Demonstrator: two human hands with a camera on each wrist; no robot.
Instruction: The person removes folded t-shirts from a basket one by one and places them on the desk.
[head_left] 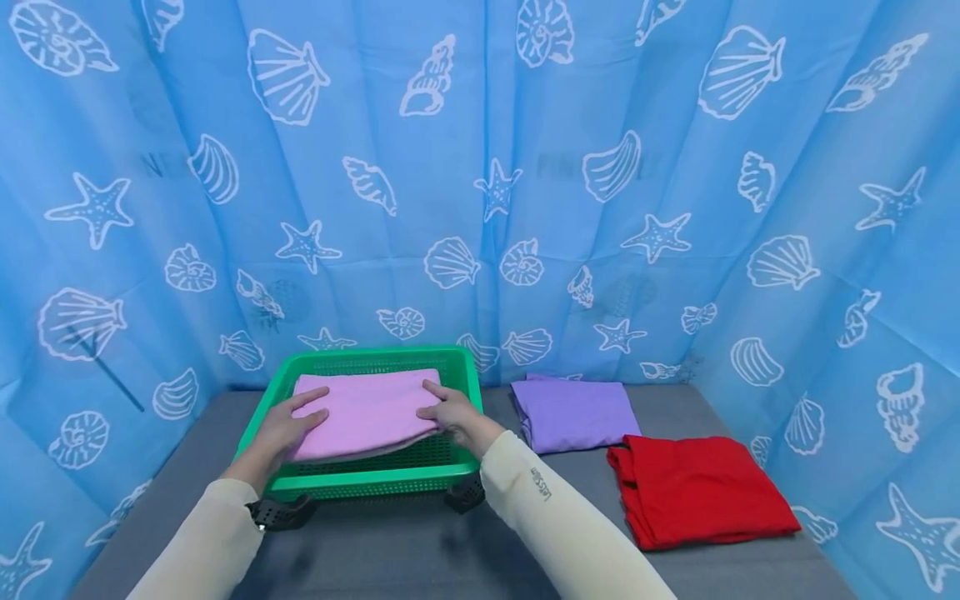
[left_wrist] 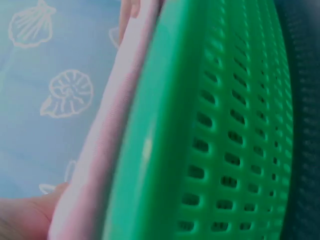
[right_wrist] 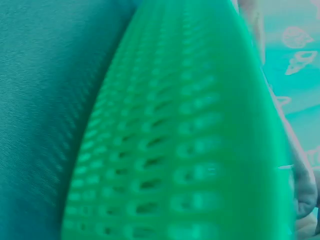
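A folded pink cloth (head_left: 367, 412) lies level in the mouth of a green perforated plastic basket (head_left: 375, 483). My left hand (head_left: 287, 429) grips the cloth's left side, and my right hand (head_left: 459, 417) holds its right side. On both sides some digits show on top of the cloth, while the others are hidden. In the left wrist view, the pink cloth (left_wrist: 102, 120) shows just past the basket's rim (left_wrist: 150, 125). The right wrist view is mostly filled by the basket's wall (right_wrist: 155, 135). Whether the cloth touches the basket floor cannot be seen.
Right of the basket lies a folded purple cloth (head_left: 577, 414). Nearer and farther right is a folded red cloth (head_left: 705, 492). All stand on a grey-covered table (head_left: 390, 550). Blue curtains (head_left: 480, 208) with white sea shells close off the back and sides.
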